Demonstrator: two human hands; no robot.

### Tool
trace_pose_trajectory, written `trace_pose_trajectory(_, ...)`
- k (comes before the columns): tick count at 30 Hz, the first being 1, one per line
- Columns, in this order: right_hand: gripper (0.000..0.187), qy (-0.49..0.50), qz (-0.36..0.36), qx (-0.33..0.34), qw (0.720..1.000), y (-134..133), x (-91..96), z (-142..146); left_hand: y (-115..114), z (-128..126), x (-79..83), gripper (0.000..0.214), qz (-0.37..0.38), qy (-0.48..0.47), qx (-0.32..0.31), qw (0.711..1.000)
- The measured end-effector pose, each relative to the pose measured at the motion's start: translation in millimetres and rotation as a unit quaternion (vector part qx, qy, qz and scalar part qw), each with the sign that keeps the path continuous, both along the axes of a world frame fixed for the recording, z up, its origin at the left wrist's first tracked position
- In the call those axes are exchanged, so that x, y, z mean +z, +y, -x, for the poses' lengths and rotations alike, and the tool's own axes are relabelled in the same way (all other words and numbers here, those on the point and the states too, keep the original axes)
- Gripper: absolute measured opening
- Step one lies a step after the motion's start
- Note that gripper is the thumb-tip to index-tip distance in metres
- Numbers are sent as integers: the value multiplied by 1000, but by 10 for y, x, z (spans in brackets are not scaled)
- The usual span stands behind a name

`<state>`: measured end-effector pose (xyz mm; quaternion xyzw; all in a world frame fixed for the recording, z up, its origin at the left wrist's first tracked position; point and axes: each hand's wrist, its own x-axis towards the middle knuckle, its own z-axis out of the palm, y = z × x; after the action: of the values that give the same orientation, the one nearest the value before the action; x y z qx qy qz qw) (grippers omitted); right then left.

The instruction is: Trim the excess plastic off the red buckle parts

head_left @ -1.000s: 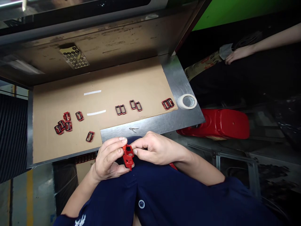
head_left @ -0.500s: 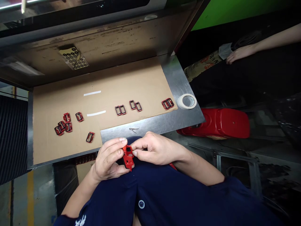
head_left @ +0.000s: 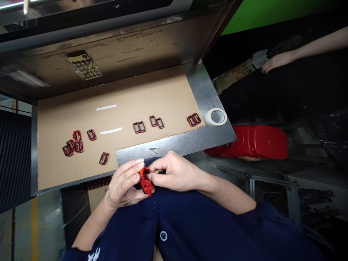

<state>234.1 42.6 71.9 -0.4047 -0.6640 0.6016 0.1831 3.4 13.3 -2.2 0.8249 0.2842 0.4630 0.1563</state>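
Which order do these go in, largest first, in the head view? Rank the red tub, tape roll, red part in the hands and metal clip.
1. Red tub
2. Tape roll and red part: they look alike, and the part is nearer the camera, so unranked
3. Metal clip

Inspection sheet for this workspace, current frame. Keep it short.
surface: cardboard sheet on a steel worktop
job's things: red plastic part in hand; red-and-black rectangular frames spread over the cardboard, some in a small heap
clutter: masking tape roll, small metal clip, white strips
hands: left hand and right hand both grip the red plastic part
cables: nothing seen
surroundings: red moulded object below the worktop; co-worker's hand at right; green wall
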Motion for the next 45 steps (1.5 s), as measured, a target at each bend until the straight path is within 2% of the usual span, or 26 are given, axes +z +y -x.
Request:
trace_pose_trajectory(6, 22, -33, 15, -44, 998, -13, -6, 100, 3, -10, 7, 87, 17, -15, 10, 1000)
trace_pose_trajectory(14, 19, -15, 25, -17, 999, -8, 25, 80, 15, 6, -2, 94, 21, -32, 0, 999)
trace_pose_trajectory(20, 24, -40, 7, -67, 997, -28, -18, 138, 52, -25, 32, 94, 30, -46, -12, 998)
trace_pose_trajectory(26, 20, -22, 40, -36, 998, -15, -52, 95, 52, -28, 22, 98, 53, -57, -44, 996)
trace_pose_trajectory(32, 23, -36, 47, -71, 996, -10, -107, 143, 38, -21, -29, 100, 70, -57, -30, 995)
trace_pose_trajectory(40, 27, 23, 108, -43, 993, 13, -177, 52, 48, -43, 10, 96, 71, -48, -27, 996)
trace_pose_trajectory(45, 31, 61, 113, -27, 991, 8, -215, 23, 42, -41, -7, 97, 72, -47, -24, 996)
